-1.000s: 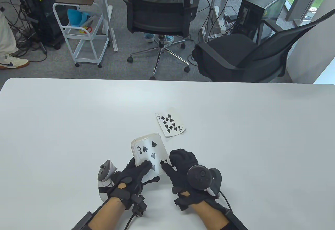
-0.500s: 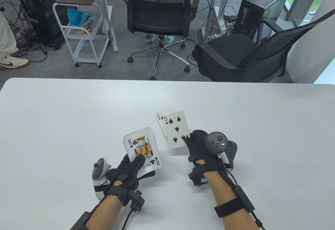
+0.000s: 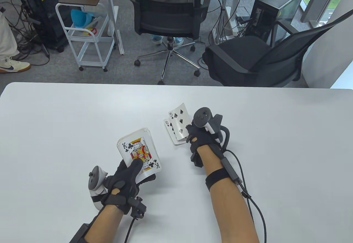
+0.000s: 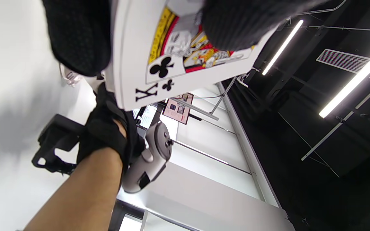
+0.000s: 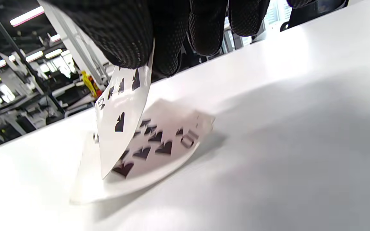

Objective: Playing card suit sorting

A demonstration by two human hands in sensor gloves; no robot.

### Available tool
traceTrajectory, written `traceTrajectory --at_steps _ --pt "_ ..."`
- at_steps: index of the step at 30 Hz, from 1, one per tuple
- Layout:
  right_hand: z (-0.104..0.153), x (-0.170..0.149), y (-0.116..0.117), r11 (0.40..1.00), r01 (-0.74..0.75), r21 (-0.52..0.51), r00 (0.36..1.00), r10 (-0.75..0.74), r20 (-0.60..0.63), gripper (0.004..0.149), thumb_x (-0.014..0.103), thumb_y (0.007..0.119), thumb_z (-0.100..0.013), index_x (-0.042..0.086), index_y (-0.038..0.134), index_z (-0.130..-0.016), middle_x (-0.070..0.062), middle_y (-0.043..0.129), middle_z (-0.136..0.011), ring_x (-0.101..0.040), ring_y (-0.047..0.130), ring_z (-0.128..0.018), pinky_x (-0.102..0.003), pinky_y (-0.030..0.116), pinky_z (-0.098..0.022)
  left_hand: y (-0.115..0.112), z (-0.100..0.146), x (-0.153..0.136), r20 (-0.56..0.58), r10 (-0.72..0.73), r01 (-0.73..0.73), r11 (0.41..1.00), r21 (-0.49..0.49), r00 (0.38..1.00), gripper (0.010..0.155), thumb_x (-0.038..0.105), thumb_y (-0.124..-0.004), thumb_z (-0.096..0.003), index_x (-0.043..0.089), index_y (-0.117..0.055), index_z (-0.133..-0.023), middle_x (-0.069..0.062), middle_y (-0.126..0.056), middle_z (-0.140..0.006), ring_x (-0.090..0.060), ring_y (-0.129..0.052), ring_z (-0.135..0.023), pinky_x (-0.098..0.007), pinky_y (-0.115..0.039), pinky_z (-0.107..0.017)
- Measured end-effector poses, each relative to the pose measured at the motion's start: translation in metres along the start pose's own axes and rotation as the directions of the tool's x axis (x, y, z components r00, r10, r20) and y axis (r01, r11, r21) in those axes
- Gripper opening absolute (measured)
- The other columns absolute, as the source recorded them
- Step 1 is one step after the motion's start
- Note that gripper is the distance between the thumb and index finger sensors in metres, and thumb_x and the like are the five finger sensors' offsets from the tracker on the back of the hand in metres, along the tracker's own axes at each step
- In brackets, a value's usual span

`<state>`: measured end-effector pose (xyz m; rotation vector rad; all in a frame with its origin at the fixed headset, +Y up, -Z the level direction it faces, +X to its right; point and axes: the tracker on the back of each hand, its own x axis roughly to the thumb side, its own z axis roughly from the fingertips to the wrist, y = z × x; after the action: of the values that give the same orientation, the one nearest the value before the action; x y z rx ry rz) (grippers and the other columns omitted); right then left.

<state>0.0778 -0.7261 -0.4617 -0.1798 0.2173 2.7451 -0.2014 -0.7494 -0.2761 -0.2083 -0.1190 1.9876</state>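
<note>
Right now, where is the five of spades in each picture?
Table view: the five of spades is right of middle, pinched by the right hand, over the ten of spades.
Left wrist view: not in it; only the king of clubs shows.
Right wrist view: it hangs left of middle from the fingers, over the ten.
Shared landmark: the white table.

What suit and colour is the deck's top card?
Black clubs, on the king with red and yellow artwork; table view.
</note>
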Motion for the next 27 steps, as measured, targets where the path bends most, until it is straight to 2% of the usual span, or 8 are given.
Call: traceTrajectory --at_steps 2,5,11,16,19,21,24,27 --pt "-0.004 0.008 0.013 0.995 -0.097 0.040 0.995 0.098 -0.025 0.038 0.034 0.085 -0.055 0.012 0.082 -0.085 -0.019 0.054 -0.109 -0.051 0.039 -0.105 -0.074 0.033 -0.070 0.000 0.000 -0.001 0.000 0.001 -0.001 1.000 -0.003 1.000 0.064 0.044 -0.080 -0.0544 0.025 -0.049 -0.107 -0.003 -0.068 -0.107 -0.033 -0.084 -0.092 -0.045 -0.091 -0.054" --pt "-0.007 0.017 0.030 0.947 -0.314 0.064 0.947 0.317 -0.051 0.040 0.036 0.087 -0.054 0.011 0.081 -0.084 -0.019 0.052 -0.110 -0.050 0.037 -0.106 -0.074 0.032 -0.071 -0.001 0.000 -0.001 -0.006 -0.003 0.003 1.000 -0.009 1.000 0.064 0.044 -0.080 -0.0544 0.025 -0.049 -0.107 -0.003 -0.068 -0.106 -0.033 -0.084 -0.092 -0.045 -0.091 -0.054" --pt "0.006 0.023 0.025 0.909 -0.415 -0.041 0.909 0.413 -0.049 0.047 0.042 0.093 -0.050 0.015 0.075 -0.084 -0.017 0.052 -0.110 -0.050 0.038 -0.106 -0.074 0.033 -0.071 -0.002 0.001 -0.002 -0.012 -0.009 0.009 1.000 -0.016 1.000 0.064 0.044 -0.080 -0.0543 0.025 -0.049 -0.107 -0.003 -0.068 -0.106 -0.033 -0.084 -0.092 -0.045 -0.091 -0.054" --pt "0.043 0.018 -0.002 0.962 -0.247 -0.120 0.964 0.256 0.069 0.044 0.043 0.089 -0.052 0.014 0.076 -0.083 -0.018 0.054 -0.109 -0.050 0.040 -0.105 -0.074 0.033 -0.070 -0.005 0.001 -0.006 -0.026 -0.025 0.024 0.999 -0.034 0.999 0.064 0.044 -0.080 -0.0543 0.025 -0.049 -0.107 -0.003 -0.068 -0.107 -0.033 -0.084 -0.093 -0.045 -0.091 -0.054" --pt "0.076 0.010 -0.017 0.988 -0.061 -0.142 0.972 0.092 0.217 0.042 0.045 0.084 -0.054 0.015 0.077 -0.082 -0.018 0.056 -0.108 -0.051 0.042 -0.104 -0.074 0.034 -0.070 -0.010 0.000 -0.009 -0.043 -0.038 0.035 0.997 -0.066 0.998 0.064 0.042 -0.080 -0.0545 0.026 -0.048 -0.107 -0.003 -0.067 -0.107 -0.033 -0.083 -0.093 -0.045 -0.090 -0.056" --pt "0.098 0.002 -0.023 0.990 0.105 -0.095 0.947 -0.070 0.315 0.043 0.047 0.081 -0.055 0.014 0.077 -0.083 -0.018 0.057 -0.107 -0.051 0.043 -0.104 -0.074 0.036 -0.070 -0.014 0.000 -0.011 -0.054 -0.043 0.038 0.995 -0.089 0.998 0.065 0.040 -0.081 -0.0545 0.026 -0.047 -0.108 -0.003 -0.066 -0.108 -0.033 -0.082 -0.095 -0.045 -0.090 -0.057" --pt "0.133 -0.014 -0.025 0.916 0.401 0.030 0.818 -0.372 0.439 0.046 0.049 0.078 -0.055 0.013 0.077 -0.084 -0.019 0.059 -0.106 -0.052 0.046 -0.103 -0.073 0.038 -0.069 -0.018 0.001 -0.014 -0.071 -0.061 0.053 0.992 -0.113 0.996 0.065 0.038 -0.082 -0.0545 0.028 -0.046 -0.108 -0.003 -0.065 -0.109 -0.032 -0.081 -0.096 -0.045 -0.090 -0.059" --pt "0.159 -0.025 -0.016 0.838 0.541 0.065 0.721 -0.502 0.478 0.048 0.050 0.076 -0.056 0.012 0.077 -0.085 -0.019 0.062 -0.105 -0.052 0.049 -0.102 -0.073 0.040 -0.069 -0.020 -0.001 -0.017 -0.090 -0.086 0.075 0.989 -0.128 0.992 0.065 0.037 -0.083 -0.0543 0.028 -0.047 -0.108 -0.003 -0.066 -0.108 -0.032 -0.082 -0.096 -0.045 -0.090 -0.058"
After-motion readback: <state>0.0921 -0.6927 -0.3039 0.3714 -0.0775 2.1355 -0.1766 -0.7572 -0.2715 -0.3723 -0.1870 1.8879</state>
